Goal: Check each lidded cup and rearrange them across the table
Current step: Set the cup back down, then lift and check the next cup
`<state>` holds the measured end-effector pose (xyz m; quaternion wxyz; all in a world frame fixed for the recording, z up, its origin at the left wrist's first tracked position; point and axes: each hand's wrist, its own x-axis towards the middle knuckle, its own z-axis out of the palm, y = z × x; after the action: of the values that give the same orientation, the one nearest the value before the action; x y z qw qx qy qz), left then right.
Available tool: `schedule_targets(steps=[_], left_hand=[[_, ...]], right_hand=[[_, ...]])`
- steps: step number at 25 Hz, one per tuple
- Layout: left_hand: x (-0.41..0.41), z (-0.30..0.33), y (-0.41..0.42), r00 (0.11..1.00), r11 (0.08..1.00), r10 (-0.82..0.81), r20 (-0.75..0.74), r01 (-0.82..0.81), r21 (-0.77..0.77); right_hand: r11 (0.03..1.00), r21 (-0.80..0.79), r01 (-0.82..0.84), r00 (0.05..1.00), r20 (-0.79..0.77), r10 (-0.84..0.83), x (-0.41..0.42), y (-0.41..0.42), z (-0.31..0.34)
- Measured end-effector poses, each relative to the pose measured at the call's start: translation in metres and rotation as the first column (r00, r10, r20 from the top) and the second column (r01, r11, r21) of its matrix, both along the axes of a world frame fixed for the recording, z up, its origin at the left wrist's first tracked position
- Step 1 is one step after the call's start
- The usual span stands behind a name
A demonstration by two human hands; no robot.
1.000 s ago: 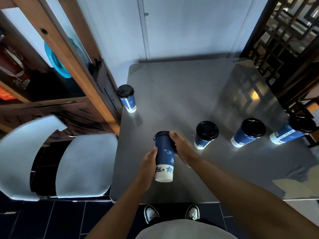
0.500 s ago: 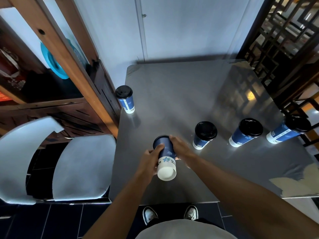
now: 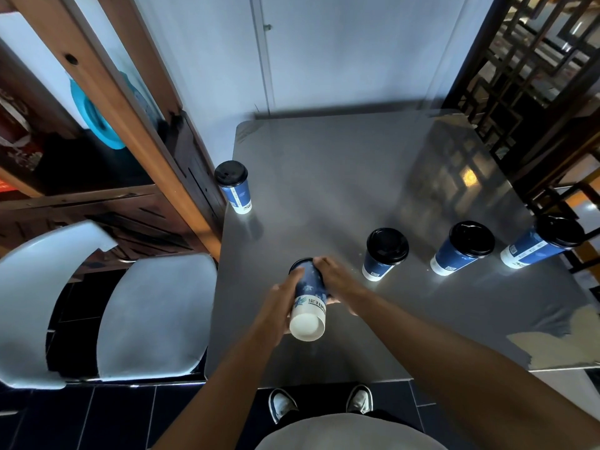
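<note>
Five lidded paper cups on one grey steel table (image 3: 324,177), wall-side. Two white chairs (image 3: 152,313) stand at its left. Three blue cups (image 3: 384,254) stand in a row at right; one cup (image 3: 234,188) stands alone at the left edge. Held cup (image 3: 308,295): now tipped further, white base toward the camera, lid away. Left hand (image 3: 276,315) and right hand (image 3: 334,282) both have fingers wrapped round it. Judgement: inspection under way, placement pending.
</note>
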<state>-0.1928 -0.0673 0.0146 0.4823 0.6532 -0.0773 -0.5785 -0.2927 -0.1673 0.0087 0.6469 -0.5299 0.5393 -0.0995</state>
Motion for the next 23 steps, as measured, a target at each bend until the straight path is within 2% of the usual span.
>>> schedule_targets(steps=[4,8,10,15,17,19,21,23], left_hand=[[0.004,-0.003,-0.002,1.0,0.999,-0.022,0.003,0.022,0.032],[0.007,-0.009,-0.004,0.972,0.993,0.116,-0.203,-0.116,0.009],[0.007,-0.009,-0.006,0.957,0.988,0.154,-0.247,-0.152,0.027],[0.007,-0.012,-0.009,0.954,0.99,0.14,-0.266,-0.131,0.051],[0.006,-0.007,-0.009,0.955,0.995,0.092,-0.281,-0.097,-0.006],[0.006,-0.009,-0.009,0.976,0.999,0.028,-0.215,-0.036,-0.035],[0.005,-0.011,-0.009,0.992,1.0,0.022,-0.125,-0.022,0.003],[0.006,-0.011,-0.011,0.987,0.999,0.04,-0.158,-0.038,0.012]], right_hand=[[0.997,-0.058,-0.043,0.999,-0.028,0.041,0.003,-0.001,-0.002],[0.996,0.052,0.078,0.995,0.053,-0.081,0.002,-0.005,-0.003],[0.993,0.073,0.094,0.993,0.066,-0.099,0.003,-0.007,-0.003],[0.997,0.001,0.076,0.996,0.043,-0.076,0.003,-0.01,-0.002],[0.999,-0.001,0.054,0.998,0.04,-0.054,0.002,-0.009,0.003],[0.999,-0.041,0.013,1.0,0.008,-0.013,0.001,-0.011,0.003],[0.997,-0.079,-0.026,0.999,-0.023,0.024,0.001,-0.011,0.003],[0.996,-0.085,-0.027,0.999,-0.047,0.023,0.001,-0.011,0.003]])
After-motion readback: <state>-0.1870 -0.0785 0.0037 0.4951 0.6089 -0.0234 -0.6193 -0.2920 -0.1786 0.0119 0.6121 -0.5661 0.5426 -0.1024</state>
